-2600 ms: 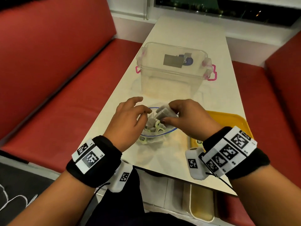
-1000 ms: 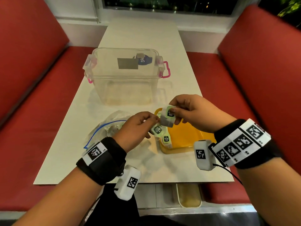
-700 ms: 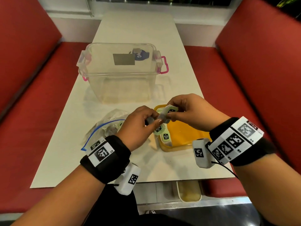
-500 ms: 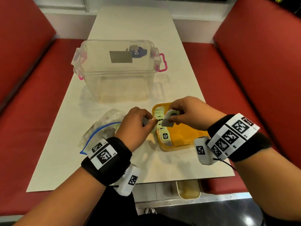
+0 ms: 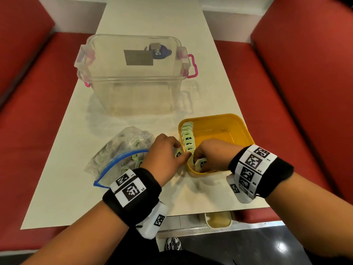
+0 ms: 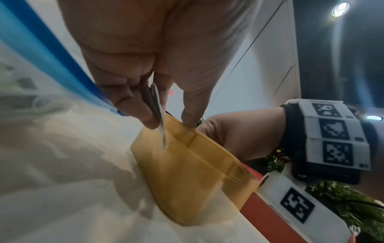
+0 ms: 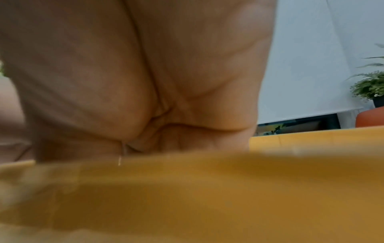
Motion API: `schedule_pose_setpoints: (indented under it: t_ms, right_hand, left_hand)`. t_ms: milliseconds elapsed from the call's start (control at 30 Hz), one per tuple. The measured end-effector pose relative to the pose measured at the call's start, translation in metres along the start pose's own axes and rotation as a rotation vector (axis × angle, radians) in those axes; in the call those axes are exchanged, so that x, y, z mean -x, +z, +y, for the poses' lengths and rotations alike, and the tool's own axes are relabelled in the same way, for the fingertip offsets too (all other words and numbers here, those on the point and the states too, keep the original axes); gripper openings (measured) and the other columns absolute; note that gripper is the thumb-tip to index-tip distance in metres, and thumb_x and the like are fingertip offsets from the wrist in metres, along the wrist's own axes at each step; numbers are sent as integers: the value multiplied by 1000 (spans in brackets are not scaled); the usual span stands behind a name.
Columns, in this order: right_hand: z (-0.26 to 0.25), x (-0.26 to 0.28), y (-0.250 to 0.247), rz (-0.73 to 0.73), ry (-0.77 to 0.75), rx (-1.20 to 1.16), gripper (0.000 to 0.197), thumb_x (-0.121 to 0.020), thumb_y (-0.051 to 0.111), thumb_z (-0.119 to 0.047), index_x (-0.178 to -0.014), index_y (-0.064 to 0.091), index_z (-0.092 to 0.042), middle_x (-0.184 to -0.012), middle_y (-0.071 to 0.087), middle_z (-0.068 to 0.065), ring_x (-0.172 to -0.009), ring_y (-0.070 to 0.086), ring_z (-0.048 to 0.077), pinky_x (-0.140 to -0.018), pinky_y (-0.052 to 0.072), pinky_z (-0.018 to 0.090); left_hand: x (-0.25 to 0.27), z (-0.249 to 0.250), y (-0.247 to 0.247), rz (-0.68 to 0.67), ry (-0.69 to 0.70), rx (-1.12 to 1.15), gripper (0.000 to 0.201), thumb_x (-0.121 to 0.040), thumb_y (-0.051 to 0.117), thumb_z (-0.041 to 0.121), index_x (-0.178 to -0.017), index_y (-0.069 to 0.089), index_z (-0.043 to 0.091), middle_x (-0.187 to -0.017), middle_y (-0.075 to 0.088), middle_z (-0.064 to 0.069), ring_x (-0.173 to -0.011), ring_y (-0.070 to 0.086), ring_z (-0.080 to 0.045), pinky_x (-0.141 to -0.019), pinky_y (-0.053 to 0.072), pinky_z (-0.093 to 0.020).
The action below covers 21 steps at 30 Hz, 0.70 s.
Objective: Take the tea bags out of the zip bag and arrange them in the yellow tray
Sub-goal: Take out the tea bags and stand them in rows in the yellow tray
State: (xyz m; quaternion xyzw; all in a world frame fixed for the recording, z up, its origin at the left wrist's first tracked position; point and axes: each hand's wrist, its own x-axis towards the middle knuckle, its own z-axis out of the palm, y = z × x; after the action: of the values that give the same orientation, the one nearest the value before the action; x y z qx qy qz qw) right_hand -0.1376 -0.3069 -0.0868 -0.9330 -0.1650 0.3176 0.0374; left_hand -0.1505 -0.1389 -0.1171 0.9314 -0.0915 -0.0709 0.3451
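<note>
The yellow tray (image 5: 229, 121) stands at the table's near right, with a row of pale green tea bags (image 5: 188, 135) on edge along its left wall. My right hand (image 5: 196, 157) reaches down into the tray's near left corner and holds a tea bag (image 5: 202, 163) at the end of that row. My left hand (image 5: 179, 152) hovers just outside the tray's left rim, pinching a few flat tea bags (image 6: 156, 105) between thumb and fingers. The zip bag (image 5: 122, 150), its blue-edged mouth open, lies left of the hands with more tea bags inside. The right wrist view shows only my palm (image 7: 145, 74) above the tray rim (image 7: 187, 189).
A clear plastic box (image 5: 133, 92) with pink latches stands behind the zip bag and tray. The white table (image 5: 210, 199) is narrow, and its front edge lies just below my wrists. Red bench seats (image 5: 305, 111) run along both sides.
Both hands left the zip bag and moved right to the tray. The right hand lowered its tea bag into the tray's near left corner, and the left hand followed to the rim.
</note>
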Motion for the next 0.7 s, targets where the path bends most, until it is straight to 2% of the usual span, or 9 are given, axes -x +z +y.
schedule_pose_setpoints:
  t_ms: [133,267,367,433,567,600,700]
  right_hand:
    - [-5,-1,3,45,-23,5,21,-84,63,-23,-103,69,-19,-90,63,2,-77,50,20,-61,37,23]
    - [-8,-5,3,85,-13,-5,25,-83,65,-24,-107,68,-19,-85,58,1,-76,51,19,-59,36,24]
    - [-8,-7,3,119,-1,-24,19,-80,69,-25,-96,63,-17,-82,55,0,-76,51,19,-54,33,25]
    - [-5,-5,2,175,27,-87,27,-74,75,-24,-88,52,-20,-79,52,-3,-76,50,18,-51,31,23]
    - [-3,-1,-3,243,95,-219,39,-74,79,-20,-76,40,-28,-67,40,-15,-63,42,5,-49,24,15]
    - [-3,-1,-3,244,97,-238,37,-75,78,-18,-74,42,-27,-67,41,-15,-62,42,5,-49,25,15]
    - [-4,-4,0,241,93,-264,18,-77,75,-12,-83,57,-12,-70,51,-5,-68,53,17,-51,38,22]
  left_hand:
    - [0,-2,1,4,-5,14,35,-84,69,41,-108,63,16,-109,55,-3,-96,54,-14,-73,30,-15]
    - [0,-2,1,3,-4,15,34,-84,69,40,-108,64,16,-108,56,-3,-97,53,-14,-73,29,-15]
    - [0,-1,0,8,-2,12,35,-84,69,40,-108,64,16,-108,55,-2,-96,52,-13,-71,27,-14]
    - [0,-1,0,7,0,12,35,-84,69,41,-108,64,15,-106,55,-2,-94,51,-12,-70,26,-14]
    - [0,-2,1,8,4,15,38,-82,69,44,-107,64,15,-106,56,-2,-95,51,-12,-70,27,-16]
    - [0,-2,1,12,5,18,39,-82,70,44,-107,64,15,-106,56,-2,-95,51,-13,-71,27,-16]
    - [-1,-3,2,10,5,13,38,-82,70,44,-106,64,15,-104,55,0,-92,49,-10,-72,28,-15]
